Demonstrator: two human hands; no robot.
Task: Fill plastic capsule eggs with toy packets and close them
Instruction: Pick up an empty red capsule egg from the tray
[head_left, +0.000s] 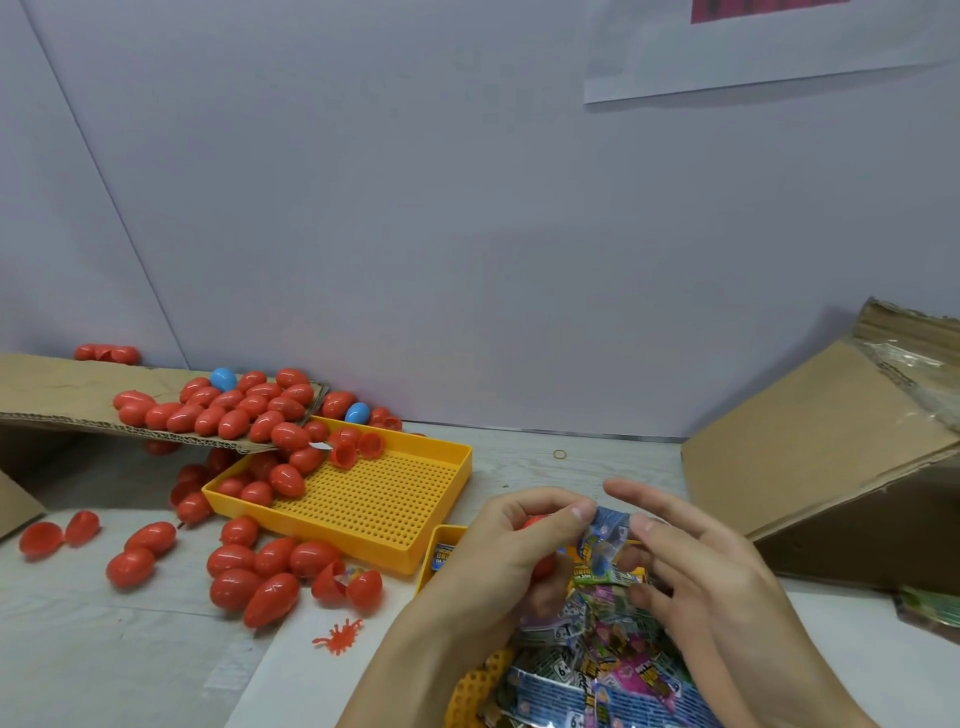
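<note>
A: Left hand (511, 545) is curled round a red capsule egg (540, 564). Mostly hidden, only slivers of red show between the fingers. Can't tell if it's one half or the hinged pair.

B: Packet?

A: Toy packet (608, 530) is pinched at its top edge by the left thumb and forefinger, hanging just over the egg. Right hand (696, 566) is beside it, fingers loosely spread, fingertips at the packet's right edge. Looks like it holds nothing firmly.

B: Risks?

A: Main one: the packet looks wider than the egg mouth. If it goes in unfolded, a corner probably sits on the rim and the halves won't snap shut. There's already an open egg (347, 581) on the counter (104, 649) with something poking out.

B: Grip?

A: Left hand is doing two jobs, egg plus packet. Shift the pinch and the egg could slip into the packet pile (597, 670) below, which sits in a yellow tray (470, 693).

B: Anything else?

A: Foil is slick and crinkly, so it may spring back out before closing. Loose closed eggs (249, 569) are near the left elbow side and round, so a nudge rolls them. The far yellow tray (374, 504) holds only a few.
</note>
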